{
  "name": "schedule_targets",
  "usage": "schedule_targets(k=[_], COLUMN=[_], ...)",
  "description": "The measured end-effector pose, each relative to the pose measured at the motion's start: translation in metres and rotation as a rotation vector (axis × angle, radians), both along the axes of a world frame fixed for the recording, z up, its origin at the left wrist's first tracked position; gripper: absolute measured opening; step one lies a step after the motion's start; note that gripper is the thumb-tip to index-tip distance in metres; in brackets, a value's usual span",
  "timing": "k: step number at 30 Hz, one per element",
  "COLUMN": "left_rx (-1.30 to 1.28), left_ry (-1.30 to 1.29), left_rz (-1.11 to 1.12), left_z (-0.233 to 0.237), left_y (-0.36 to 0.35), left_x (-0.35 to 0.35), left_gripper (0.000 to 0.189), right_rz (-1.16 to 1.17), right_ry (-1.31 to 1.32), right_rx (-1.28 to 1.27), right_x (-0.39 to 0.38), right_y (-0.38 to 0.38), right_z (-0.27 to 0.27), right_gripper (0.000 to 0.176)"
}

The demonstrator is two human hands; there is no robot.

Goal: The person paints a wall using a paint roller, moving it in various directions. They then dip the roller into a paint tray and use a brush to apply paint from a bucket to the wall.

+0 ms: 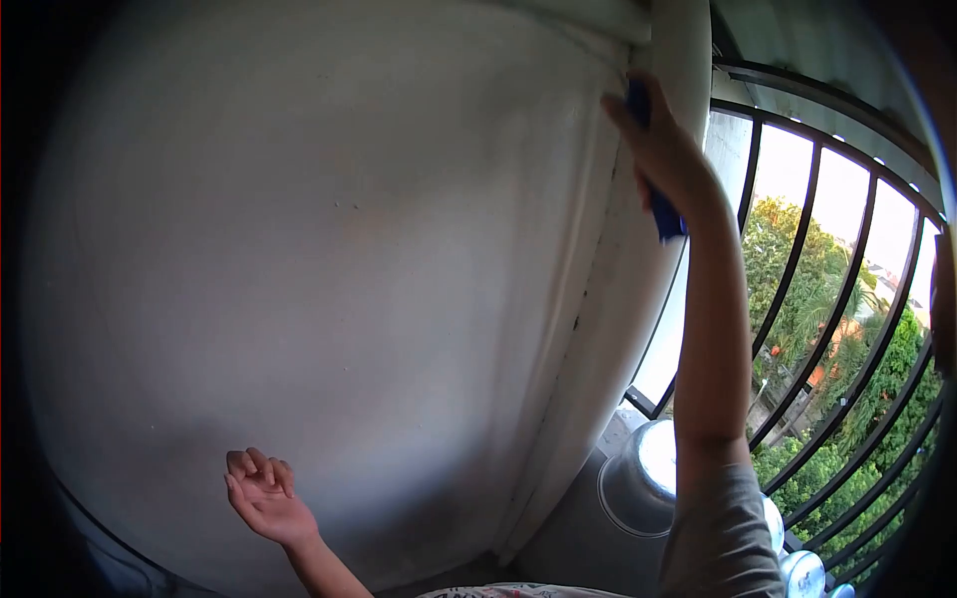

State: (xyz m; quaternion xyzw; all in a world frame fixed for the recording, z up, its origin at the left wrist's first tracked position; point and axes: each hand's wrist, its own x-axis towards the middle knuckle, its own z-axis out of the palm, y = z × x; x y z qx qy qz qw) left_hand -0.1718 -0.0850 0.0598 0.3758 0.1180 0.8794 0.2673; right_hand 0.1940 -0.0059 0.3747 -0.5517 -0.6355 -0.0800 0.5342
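Note:
High at the upper right, my right hand (663,149) is wrapped round a long dark-blue object (670,221), whose two ends stick out above and below the fingers; I cannot tell its kind. That hand is raised beside the white wall corner and the pale upright pipe (681,50). My left hand (267,496) is low on the left, palm turned up, its fingers loosely bent and apart with nothing in them. Behind it is the large white wall (329,299).
A dark metal railing (819,209) runs along the right side, with trees (788,259) beyond it. Below my right arm stands a metal pot (630,488), with clear rounded containers (802,573) close by. Patterned clothing (518,590) shows at the bottom edge.

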Motion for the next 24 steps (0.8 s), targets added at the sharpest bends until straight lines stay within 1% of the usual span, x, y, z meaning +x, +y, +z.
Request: schedule_targets(k=[2, 4, 6, 7, 8, 10, 12, 14, 15, 17, 18, 20, 22, 24], left_rx=[-0.040, -0.084, -0.112, -0.140, -0.184, -0.115, -0.156, -0.120, -0.134, -0.157, -0.164, -0.164, -0.171, -0.195], left_ry=[-0.005, -0.009, -0.046, -0.107, -0.093, 0.032, 0.076, 0.104, 0.121, 0.044, 0.058, 0.095, 0.131, 0.164], left_rz=[-0.006, -0.011, -0.033, -0.009, 0.001, -0.039, 0.006, 0.050, 0.046, 0.141, 0.140, 0.100, 0.103, 0.103], left_z=[-0.003, -0.006, -0.009, -0.012, -0.013, -0.011, -0.012, -0.016, -0.017, -0.020, -0.019, -0.014, -0.012, -0.015], left_y=[0.004, 0.007, 0.006, 0.007, 0.006, 0.004, 0.004, 0.002, 0.002, 0.003, 0.003, 0.000, -0.003, -0.008], left_x=[0.007, 0.013, 0.016, 0.016, 0.015, 0.011, 0.004, -0.008, -0.013, -0.018, -0.017, -0.016, -0.017, -0.020], left_gripper=[0.031, 0.030, 0.029, 0.027, 0.027, 0.026, 0.025, 0.023, 0.023, 0.023, 0.023, 0.024, 0.024, 0.024], right_rz=[0.054, 0.045, 0.038, 0.046, 0.055, -0.004, 0.001, 0.002, 0.023, 0.049, 0.058, 0.063, 0.128, 0.102], right_ry=[-0.037, -0.023, -0.007, 0.031, 0.075, -0.001, -0.015, 0.024, 0.069, 0.146, 0.186, 0.209, 0.284, 0.284], right_rx=[0.058, 0.066, 0.051, 0.029, -0.006, -0.011, -0.054, -0.128, -0.177, -0.294, -0.364, -0.394, -0.575, -0.565], right_x=[-0.002, -0.007, -0.007, -0.005, -0.002, 0.008, 0.005, -0.001, -0.004, -0.012, -0.017, -0.022, -0.025, -0.025], right_y=[0.005, 0.007, 0.008, 0.007, 0.006, 0.011, 0.008, -0.009, -0.017, -0.030, -0.035, -0.037, -0.042, -0.039], right_z=[0.022, 0.013, -0.013, -0.042, -0.077, -0.153, -0.229, -0.301, -0.329, -0.370, -0.387, -0.431, -0.469, -0.512], right_gripper=[0.062, 0.061, 0.061, 0.059, 0.056, 0.056, 0.059, 0.061, 0.061, 0.062, 0.062, 0.063, 0.065, 0.065])
